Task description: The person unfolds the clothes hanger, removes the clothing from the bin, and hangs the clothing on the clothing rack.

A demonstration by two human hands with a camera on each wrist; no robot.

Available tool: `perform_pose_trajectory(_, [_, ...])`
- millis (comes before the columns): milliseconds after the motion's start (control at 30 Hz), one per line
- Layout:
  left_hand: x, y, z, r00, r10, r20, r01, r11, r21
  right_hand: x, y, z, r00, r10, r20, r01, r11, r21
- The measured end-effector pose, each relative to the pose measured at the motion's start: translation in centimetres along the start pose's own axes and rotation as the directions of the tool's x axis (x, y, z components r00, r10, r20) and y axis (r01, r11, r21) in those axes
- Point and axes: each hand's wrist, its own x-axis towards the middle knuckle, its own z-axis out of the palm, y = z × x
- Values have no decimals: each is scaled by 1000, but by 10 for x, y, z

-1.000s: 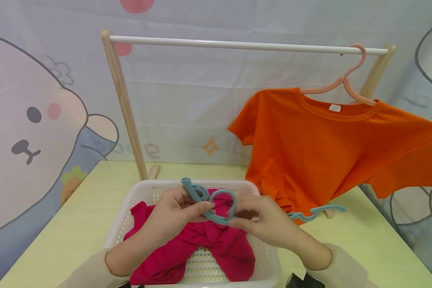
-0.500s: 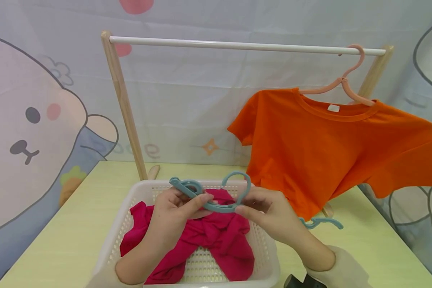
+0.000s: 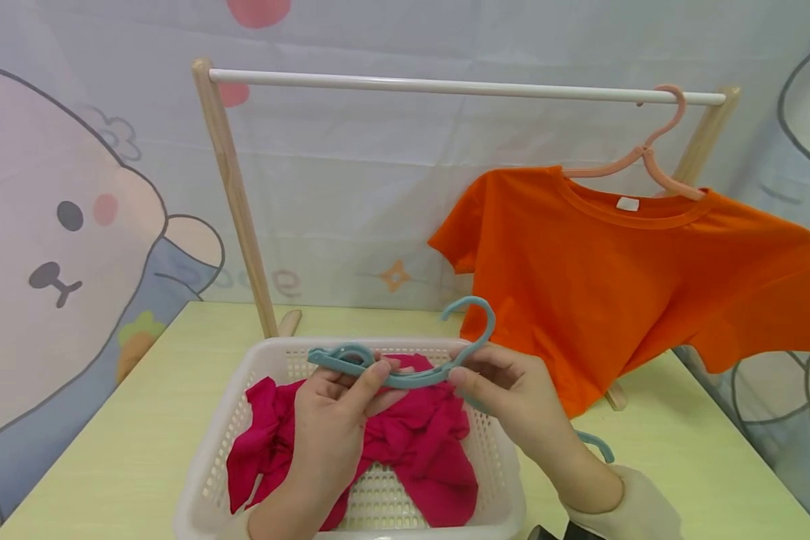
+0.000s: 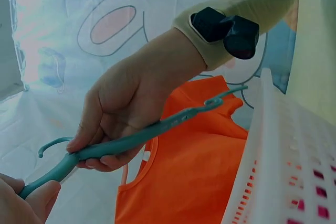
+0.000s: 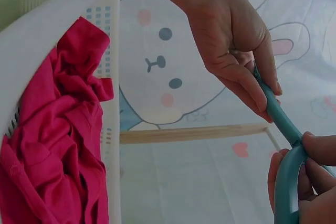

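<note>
A blue plastic clothes hanger (image 3: pixel 415 379) is held level above the basket by both hands. My left hand (image 3: pixel 334 431) pinches its left arm between thumb and fingers, with the notched end sticking out past the fingertips. My right hand (image 3: pixel 520 390) pinches it beside the base of the hook, which curves upward. The hanger's right arm passes behind the right hand, and its tip shows beyond the wrist. In the left wrist view, the hanger's far arm (image 4: pixel 170 124) slants across under the right palm. Crumpled magenta cloth (image 3: pixel 425 465) lies in the white basket (image 3: pixel 202 457) below.
Behind the basket stands a rack with a white rail (image 3: pixel 391 82) and wooden legs (image 3: pixel 232 187). An orange T-shirt (image 3: pixel 580 277) hangs at its right end on a pink hanger (image 3: pixel 658 169). All stands on a pale yellow table (image 3: pixel 108 435) before a printed backdrop.
The hook has swung up and right, from lying over the basket to standing above the hanger. Both hands have turned the hanger more level, and its right tip has dropped lower.
</note>
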Motion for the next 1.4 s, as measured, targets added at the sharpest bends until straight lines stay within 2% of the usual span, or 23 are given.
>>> perform_pose_trajectory(200, [-3, -4, 5, 998, 57, -26, -58, 996, -63, -2, -5, 4, 998, 28, -51, -24, 996, 87])
perform_pose_trajectory(367, [-5, -9, 10, 993, 98, -62, -106, 987, -124, -2, -6, 7, 997, 13, -81, 0, 987, 163])
perform_pose_trajectory(533, [-7, -14, 14, 987, 136, -82, -148, 976, -161, -2, -4, 8, 997, -18, -78, 36, 971, 235])
perform_pose_trajectory(733, [-8, -17, 15, 983, 162, -85, -175, 969, -176, -1, -4, 7, 997, -27, -68, 38, 984, 176])
perform_pose_trajectory(833, [-7, -17, 14, 985, 158, -71, -168, 969, -182, 0, -4, 7, 998, -21, -53, 28, 991, 134])
perform_pose_trajectory(1000, [-7, -17, 12, 989, 147, -22, -149, 974, -173, 0, -2, 5, 998, -56, -15, 57, 993, 103])
perform_pose_trajectory(1167, [-6, -14, 7, 994, 103, 25, -98, 984, -148, -1, -2, 1, 997, -75, 0, 75, 991, 109])
perform_pose_trajectory(1400, [-8, -6, -3, 999, 37, 22, -37, 999, -12, -1, -5, -11, 997, -67, 32, 64, 994, 85])
